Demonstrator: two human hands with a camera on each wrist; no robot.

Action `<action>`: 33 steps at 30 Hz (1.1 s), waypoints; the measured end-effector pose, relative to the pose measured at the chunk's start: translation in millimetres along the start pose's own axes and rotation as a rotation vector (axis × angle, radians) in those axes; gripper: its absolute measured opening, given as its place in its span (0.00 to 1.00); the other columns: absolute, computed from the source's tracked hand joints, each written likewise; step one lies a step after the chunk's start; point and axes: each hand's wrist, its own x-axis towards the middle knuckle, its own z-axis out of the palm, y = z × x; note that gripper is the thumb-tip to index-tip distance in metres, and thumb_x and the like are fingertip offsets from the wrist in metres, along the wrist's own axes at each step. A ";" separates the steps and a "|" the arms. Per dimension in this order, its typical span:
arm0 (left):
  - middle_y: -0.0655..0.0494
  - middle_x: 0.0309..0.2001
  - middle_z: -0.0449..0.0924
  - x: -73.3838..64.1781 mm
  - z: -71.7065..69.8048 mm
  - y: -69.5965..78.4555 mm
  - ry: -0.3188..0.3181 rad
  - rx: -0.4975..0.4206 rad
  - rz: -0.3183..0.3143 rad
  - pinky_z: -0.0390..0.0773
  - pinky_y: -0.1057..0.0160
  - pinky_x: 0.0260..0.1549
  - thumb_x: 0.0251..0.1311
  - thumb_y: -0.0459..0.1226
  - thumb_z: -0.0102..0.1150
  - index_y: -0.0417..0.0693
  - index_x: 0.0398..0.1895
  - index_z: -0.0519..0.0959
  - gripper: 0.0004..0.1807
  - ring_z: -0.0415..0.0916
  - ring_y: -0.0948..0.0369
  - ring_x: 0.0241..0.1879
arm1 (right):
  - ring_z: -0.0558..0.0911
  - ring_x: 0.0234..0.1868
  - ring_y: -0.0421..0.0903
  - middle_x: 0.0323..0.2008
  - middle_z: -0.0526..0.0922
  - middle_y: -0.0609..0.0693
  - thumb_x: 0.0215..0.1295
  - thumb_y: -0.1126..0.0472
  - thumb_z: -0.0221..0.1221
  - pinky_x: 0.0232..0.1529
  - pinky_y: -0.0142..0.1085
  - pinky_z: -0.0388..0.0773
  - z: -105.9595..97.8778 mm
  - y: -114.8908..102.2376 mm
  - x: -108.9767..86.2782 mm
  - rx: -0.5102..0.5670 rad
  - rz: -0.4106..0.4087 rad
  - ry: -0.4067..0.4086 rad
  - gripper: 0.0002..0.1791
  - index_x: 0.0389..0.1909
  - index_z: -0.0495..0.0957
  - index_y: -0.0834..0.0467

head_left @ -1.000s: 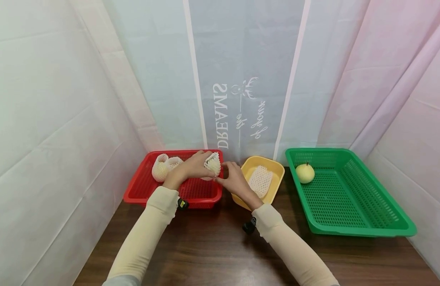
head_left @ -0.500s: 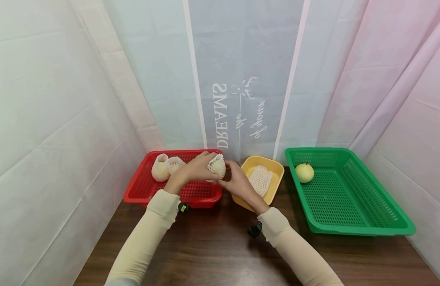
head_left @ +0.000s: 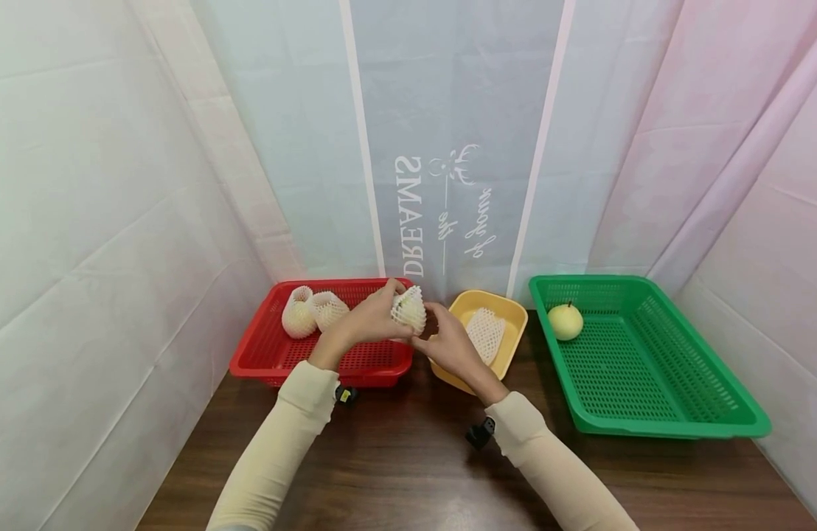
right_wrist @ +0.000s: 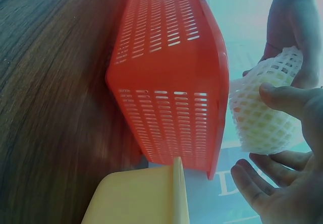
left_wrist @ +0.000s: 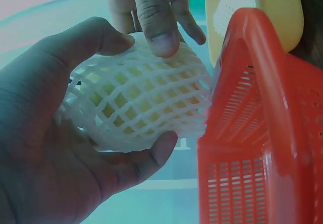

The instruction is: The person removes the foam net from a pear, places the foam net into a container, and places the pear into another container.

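A pale yellow pear (left_wrist: 108, 95) in a white foam net (left_wrist: 151, 100) is held up over the right end of the red basket (head_left: 322, 380). My left hand (head_left: 372, 317) grips it, thumb on one side and fingers on the other. From the right, my right hand (head_left: 453, 346) pinches the netted pear; in the right wrist view its thumb (right_wrist: 282, 99) lies on the mesh and its fingertips are right under the fruit. Two more netted pears, one at the left (head_left: 299, 313) and one beside it (head_left: 329, 311), sit in the red basket.
A small yellow tray (head_left: 515, 313) with a flat foam net (head_left: 486, 335) stands right of the red basket. Farther right, a green basket (head_left: 674, 428) holds one bare pear (head_left: 565, 322). All stand on a dark wooden table (head_left: 395, 472), with curtains behind.
Both hands have shifted slightly to the right with the netted pear. The second netted pear in the red basket shows more fully now.
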 end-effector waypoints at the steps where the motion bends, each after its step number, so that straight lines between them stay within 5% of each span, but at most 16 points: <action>1: 0.45 0.51 0.80 -0.5 0.9 -0.1 0.005 -0.001 -0.006 0.83 0.55 0.52 0.56 0.41 0.76 0.42 0.66 0.64 0.39 0.79 0.55 0.47 | 0.83 0.58 0.59 0.57 0.83 0.57 0.62 0.55 0.75 0.61 0.53 0.81 -0.5 1.0 -0.5 0.005 -0.003 0.001 0.37 0.70 0.73 0.60; 8: 0.47 0.49 0.82 -5.5 6.6 0.5 0.032 -0.018 -0.025 0.84 0.56 0.48 0.57 0.45 0.77 0.47 0.66 0.65 0.39 0.80 0.55 0.44 | 0.83 0.56 0.61 0.54 0.83 0.57 0.61 0.53 0.76 0.58 0.52 0.83 -6.2 6.1 -4.9 0.001 0.005 -0.006 0.37 0.69 0.74 0.58; 21: 0.46 0.60 0.78 -6.5 18.6 -3.2 0.071 -0.100 0.079 0.82 0.52 0.57 0.59 0.42 0.76 0.43 0.73 0.68 0.41 0.77 0.53 0.55 | 0.83 0.58 0.61 0.58 0.80 0.59 0.61 0.55 0.76 0.55 0.51 0.86 -15.6 10.7 -11.0 0.025 0.000 0.031 0.37 0.68 0.75 0.63; 33: 0.46 0.70 0.73 -12.8 26.9 -4.5 0.084 -0.143 0.061 0.80 0.45 0.64 0.55 0.42 0.79 0.49 0.79 0.65 0.48 0.75 0.50 0.64 | 0.85 0.56 0.58 0.60 0.81 0.61 0.62 0.55 0.76 0.56 0.50 0.86 -26.0 11.1 -18.4 0.070 0.022 0.016 0.41 0.72 0.71 0.62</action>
